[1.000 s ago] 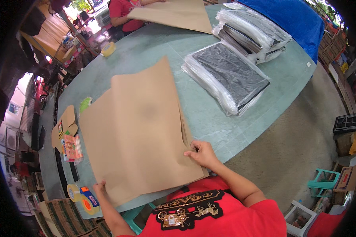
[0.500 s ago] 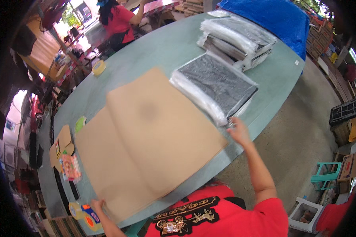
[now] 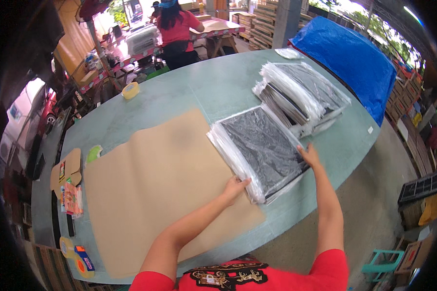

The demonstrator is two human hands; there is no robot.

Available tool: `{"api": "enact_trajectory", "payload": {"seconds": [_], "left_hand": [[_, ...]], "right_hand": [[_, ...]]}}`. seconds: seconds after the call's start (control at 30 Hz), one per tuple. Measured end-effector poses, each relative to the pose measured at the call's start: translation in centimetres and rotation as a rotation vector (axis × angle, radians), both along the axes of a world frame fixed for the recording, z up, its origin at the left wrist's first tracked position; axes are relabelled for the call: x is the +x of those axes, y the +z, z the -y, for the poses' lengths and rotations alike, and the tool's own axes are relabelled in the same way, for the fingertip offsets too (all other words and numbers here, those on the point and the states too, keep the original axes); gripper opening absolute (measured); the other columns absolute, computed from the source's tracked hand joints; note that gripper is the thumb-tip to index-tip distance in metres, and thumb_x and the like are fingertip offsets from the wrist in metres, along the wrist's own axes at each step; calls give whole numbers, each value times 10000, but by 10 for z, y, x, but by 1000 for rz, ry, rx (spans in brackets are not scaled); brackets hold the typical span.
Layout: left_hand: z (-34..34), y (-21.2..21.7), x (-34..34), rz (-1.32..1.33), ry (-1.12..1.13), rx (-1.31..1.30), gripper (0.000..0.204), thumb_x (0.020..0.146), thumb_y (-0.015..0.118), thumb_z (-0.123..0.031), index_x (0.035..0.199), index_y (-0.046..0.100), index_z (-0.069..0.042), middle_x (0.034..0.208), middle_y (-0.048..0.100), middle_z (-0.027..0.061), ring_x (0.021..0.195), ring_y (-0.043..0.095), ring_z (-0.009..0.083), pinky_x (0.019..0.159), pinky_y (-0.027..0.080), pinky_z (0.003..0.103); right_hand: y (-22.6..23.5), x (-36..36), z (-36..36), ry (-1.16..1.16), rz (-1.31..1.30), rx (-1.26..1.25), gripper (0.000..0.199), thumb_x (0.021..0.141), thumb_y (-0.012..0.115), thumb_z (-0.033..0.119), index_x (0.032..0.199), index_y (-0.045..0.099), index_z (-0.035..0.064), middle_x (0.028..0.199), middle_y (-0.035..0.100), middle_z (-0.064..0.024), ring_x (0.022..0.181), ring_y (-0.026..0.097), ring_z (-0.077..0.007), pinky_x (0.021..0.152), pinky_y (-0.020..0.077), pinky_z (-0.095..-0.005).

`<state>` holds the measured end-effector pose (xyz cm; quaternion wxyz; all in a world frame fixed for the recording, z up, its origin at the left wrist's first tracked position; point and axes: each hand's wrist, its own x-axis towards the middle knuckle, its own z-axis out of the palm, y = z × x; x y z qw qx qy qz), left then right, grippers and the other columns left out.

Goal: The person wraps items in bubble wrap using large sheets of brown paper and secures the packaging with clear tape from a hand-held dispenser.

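A short stack of flat black panels in clear plastic [image 3: 264, 145] lies on the table, its left side at the edge of a large sheet of brown kraft paper [image 3: 145, 194]. My left hand [image 3: 235, 189] grips the stack's left edge near its front corner, thumb over the plastic. On the opposite edge, my right hand [image 3: 311, 156] has its thumb on the side, with its other fingers partly hidden. Just behind is a taller stack of plastic-wrapped panels [image 3: 308, 94].
Tape rolls sit on the green table [image 3: 179, 92]: a yellowish roll [image 3: 130, 90] at the back, a tape dispenser [image 3: 85, 264] front left. A cardboard piece [image 3: 67, 169] and small packets [image 3: 72, 200] lie left. A blue tarp [image 3: 347, 63] covers something behind. A co-worker [image 3: 177, 31] stands farther back.
My left hand has left the kraft paper's near left corner and taken the stack's left edge. My right hand has moved from the stack's front corner to its right edge. The view has shifted.
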<state>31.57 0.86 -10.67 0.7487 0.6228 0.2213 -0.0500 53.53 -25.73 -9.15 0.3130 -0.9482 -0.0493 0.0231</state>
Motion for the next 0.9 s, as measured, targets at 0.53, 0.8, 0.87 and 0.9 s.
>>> {"api": "enact_trajectory", "payload": {"seconds": [0.53, 0.8, 0.87, 0.9], "left_hand": [[-22, 1, 36, -203, 163, -718, 576, 665, 735, -205, 1081, 472, 95, 1005, 566, 183, 895, 564, 281, 803, 454, 389], [-41, 81, -25, 345, 46, -460, 663, 600, 793, -252, 1073, 478, 89, 1026, 558, 168, 992, 524, 257, 866, 418, 344], [-62, 95, -42, 533, 202, -238, 701, 561, 813, -271, 1058, 482, 97, 1028, 558, 169, 1013, 511, 258, 867, 414, 339], [-71, 107, -49, 619, 267, -137, 720, 542, 823, -280, 1050, 485, 101, 1029, 557, 169, 1023, 505, 258, 868, 412, 336]], "right_hand": [[69, -67, -22, 128, -691, 380, 782, 601, 731, 423, 1110, 466, -109, 985, 563, -163, 856, 563, -245, 738, 441, -314], [149, -139, -24, 323, -261, 474, 677, 584, 750, 375, 1037, 492, -56, 915, 556, -100, 835, 541, -192, 727, 426, -280], [157, -161, -43, 300, -107, 565, 706, 579, 760, 362, 1072, 467, -51, 952, 544, -105, 864, 530, -196, 751, 422, -288], [163, -176, -50, 271, -27, 601, 722, 577, 765, 355, 1089, 455, -49, 971, 538, -108, 879, 525, -198, 763, 420, -292]]}}
